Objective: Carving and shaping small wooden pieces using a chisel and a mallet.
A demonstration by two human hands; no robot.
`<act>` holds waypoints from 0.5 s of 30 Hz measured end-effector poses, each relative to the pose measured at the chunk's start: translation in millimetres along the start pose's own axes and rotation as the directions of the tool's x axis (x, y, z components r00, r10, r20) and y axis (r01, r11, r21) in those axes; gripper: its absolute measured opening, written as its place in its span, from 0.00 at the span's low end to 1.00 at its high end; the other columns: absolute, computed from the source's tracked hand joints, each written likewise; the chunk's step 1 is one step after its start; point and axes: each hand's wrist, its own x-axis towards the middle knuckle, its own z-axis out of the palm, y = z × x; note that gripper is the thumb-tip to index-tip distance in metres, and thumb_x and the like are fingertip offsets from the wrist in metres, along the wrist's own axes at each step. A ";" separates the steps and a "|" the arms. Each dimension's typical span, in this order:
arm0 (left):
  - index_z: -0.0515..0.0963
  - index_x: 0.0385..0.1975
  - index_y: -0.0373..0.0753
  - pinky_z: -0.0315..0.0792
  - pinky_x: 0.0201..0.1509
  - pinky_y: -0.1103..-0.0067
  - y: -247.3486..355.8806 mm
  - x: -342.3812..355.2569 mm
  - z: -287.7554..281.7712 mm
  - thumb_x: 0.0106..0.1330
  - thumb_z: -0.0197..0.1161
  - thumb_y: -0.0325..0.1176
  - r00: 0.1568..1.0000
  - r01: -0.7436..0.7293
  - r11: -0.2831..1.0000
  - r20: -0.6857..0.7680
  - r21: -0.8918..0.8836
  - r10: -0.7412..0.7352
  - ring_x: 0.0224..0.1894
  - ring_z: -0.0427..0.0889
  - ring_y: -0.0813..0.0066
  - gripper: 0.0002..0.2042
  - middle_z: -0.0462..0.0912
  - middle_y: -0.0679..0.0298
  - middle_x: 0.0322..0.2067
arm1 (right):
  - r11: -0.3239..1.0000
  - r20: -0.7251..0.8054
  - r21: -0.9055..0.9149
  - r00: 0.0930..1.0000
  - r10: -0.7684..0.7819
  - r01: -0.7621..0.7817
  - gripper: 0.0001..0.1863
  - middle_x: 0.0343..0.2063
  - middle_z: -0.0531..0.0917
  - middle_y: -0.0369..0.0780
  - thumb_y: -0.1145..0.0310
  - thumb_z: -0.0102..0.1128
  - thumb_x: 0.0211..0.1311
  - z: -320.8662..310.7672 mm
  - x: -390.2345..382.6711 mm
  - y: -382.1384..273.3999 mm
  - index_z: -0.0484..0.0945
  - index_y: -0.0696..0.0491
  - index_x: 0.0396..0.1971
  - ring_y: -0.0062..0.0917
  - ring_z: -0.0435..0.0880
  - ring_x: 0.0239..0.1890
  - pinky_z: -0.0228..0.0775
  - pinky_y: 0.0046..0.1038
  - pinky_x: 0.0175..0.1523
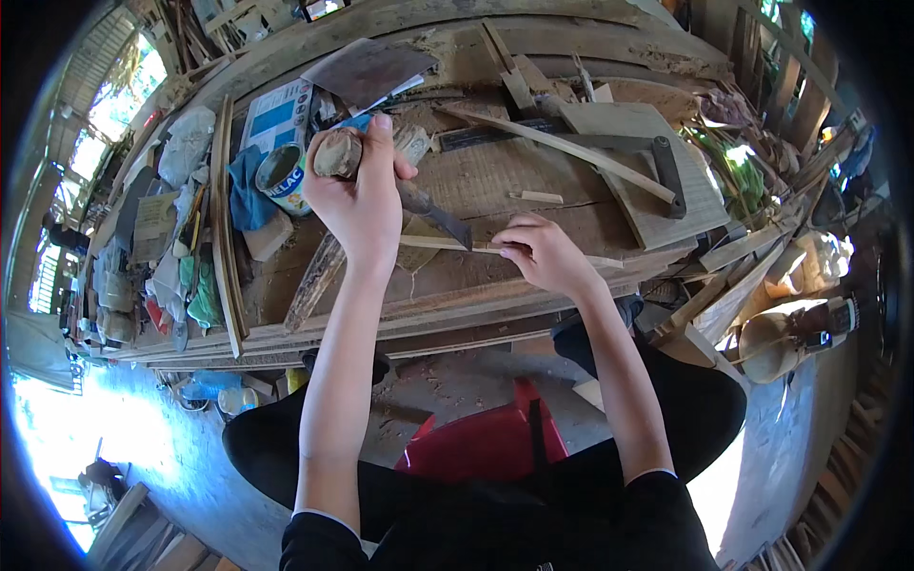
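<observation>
My left hand is closed round the thick wooden handle of a chisel. The handle's round butt points up toward me, and the dark blade slants down to the right. Its tip is at or just above a thin wooden strip lying along the near part of the bench; contact is unclear. Right of the blade, my right hand pinches that strip between thumb and fingers. A short wooden offcut lies just beyond my right hand. Behind my left hand is a blocky piece of wood, partly hidden.
The worn workbench carries a try square on a wide board, with a long stick across it. At left stand a tin can, a blue cloth and upright slats. A red stool is below.
</observation>
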 end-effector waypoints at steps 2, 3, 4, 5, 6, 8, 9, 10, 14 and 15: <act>0.69 0.24 0.37 0.65 0.21 0.84 0.7 0.9 1.6 0.65 0.64 0.27 0.999 -0.029 0.999 0.034 0.031 0.028 0.15 0.73 0.81 0.11 0.74 0.66 0.13 | 0.998 -0.009 0.059 1.000 0.017 -0.016 0.06 0.31 0.80 0.43 0.75 0.62 0.55 -0.6 -2.1 0.9 0.81 0.57 0.33 0.38 0.78 0.39 0.72 0.35 0.45; 0.69 0.24 0.37 0.65 0.21 0.84 0.0 1.2 3.3 0.65 0.64 0.27 0.999 -0.026 0.999 0.034 0.030 0.025 0.15 0.73 0.81 0.11 0.74 0.66 0.13 | 0.996 0.001 0.086 1.000 0.030 -0.030 0.07 0.32 0.80 0.43 0.75 0.62 0.55 -1.9 -2.2 2.2 0.81 0.57 0.35 0.38 0.78 0.39 0.72 0.35 0.45; 0.68 0.24 0.37 0.65 0.20 0.84 -1.0 2.2 4.4 0.65 0.64 0.27 0.999 -0.014 1.000 0.037 -0.005 0.014 0.14 0.73 0.80 0.11 0.74 0.66 0.13 | 0.992 0.013 0.116 0.999 0.039 -0.041 0.08 0.33 0.80 0.43 0.75 0.63 0.55 -1.6 -1.2 2.5 0.80 0.57 0.37 0.38 0.78 0.39 0.71 0.35 0.45; 0.67 0.23 0.37 0.65 0.20 0.83 -2.2 3.9 4.7 0.65 0.63 0.27 0.999 -0.003 0.999 0.040 -0.040 0.005 0.14 0.73 0.80 0.11 0.74 0.66 0.13 | 0.992 0.015 0.119 0.999 0.038 -0.040 0.08 0.33 0.80 0.43 0.75 0.63 0.55 -0.4 0.2 1.6 0.80 0.57 0.37 0.38 0.78 0.39 0.71 0.35 0.45; 0.67 0.23 0.37 0.65 0.20 0.83 -6.5 6.4 2.7 0.65 0.63 0.27 0.999 -0.004 0.999 0.038 -0.036 0.006 0.14 0.73 0.80 0.11 0.74 0.66 0.13 | 0.991 -0.003 0.127 0.999 0.041 -0.040 0.12 0.34 0.80 0.44 0.73 0.64 0.53 1.5 2.7 -0.2 0.79 0.57 0.39 0.38 0.78 0.39 0.71 0.35 0.45; 0.67 0.23 0.37 0.64 0.19 0.83 -16.0 12.1 0.5 0.65 0.63 0.26 1.000 0.018 0.992 -0.022 -0.122 -0.021 0.14 0.72 0.80 0.11 0.73 0.66 0.14 | 0.991 -0.021 0.127 0.999 0.038 -0.035 0.15 0.35 0.80 0.44 0.71 0.66 0.52 -4.1 14.5 -16.8 0.78 0.57 0.41 0.38 0.78 0.40 0.71 0.35 0.45; 0.67 0.23 0.37 0.64 0.19 0.83 -19.5 13.0 -0.7 0.65 0.63 0.26 1.000 0.013 0.993 -0.026 -0.119 -0.016 0.14 0.72 0.80 0.11 0.73 0.66 0.14 | 0.982 -0.085 0.186 0.996 0.026 -0.010 0.18 0.36 0.79 0.45 0.70 0.68 0.49 -6.4 24.8 -31.2 0.78 0.57 0.42 0.37 0.79 0.41 0.71 0.35 0.46; 0.67 0.24 0.37 0.64 0.19 0.83 -19.5 14.2 -2.1 0.65 0.63 0.25 0.998 0.036 0.993 -0.041 -0.108 -0.041 0.13 0.72 0.80 0.10 0.73 0.66 0.14 | 0.968 -0.150 0.251 0.989 0.013 0.026 0.21 0.37 0.79 0.45 0.68 0.70 0.47 -4.8 39.0 -49.7 0.77 0.58 0.43 0.37 0.79 0.42 0.71 0.35 0.47; 0.70 0.24 0.36 0.64 0.24 0.85 -16.3 12.9 5.3 0.62 0.66 0.27 0.998 -0.064 0.993 0.015 0.096 0.063 0.21 0.70 0.86 0.10 0.74 0.70 0.18 | 0.888 -0.239 0.412 0.964 -0.112 0.205 0.20 0.31 0.80 0.41 0.70 0.68 0.46 21.0 100.4 -73.4 0.77 0.60 0.41 0.30 0.80 0.35 0.71 0.30 0.44; 0.71 0.25 0.35 0.64 0.27 0.86 -16.3 11.9 8.4 0.60 0.67 0.28 0.998 -0.062 0.991 0.009 0.121 0.062 0.25 0.69 0.88 0.10 0.74 0.71 0.21 | 0.888 -0.239 0.409 0.964 -0.118 0.210 0.20 0.31 0.80 0.41 0.70 0.68 0.46 25.9 107.4 -65.0 0.77 0.60 0.41 0.30 0.80 0.35 0.71 0.30 0.44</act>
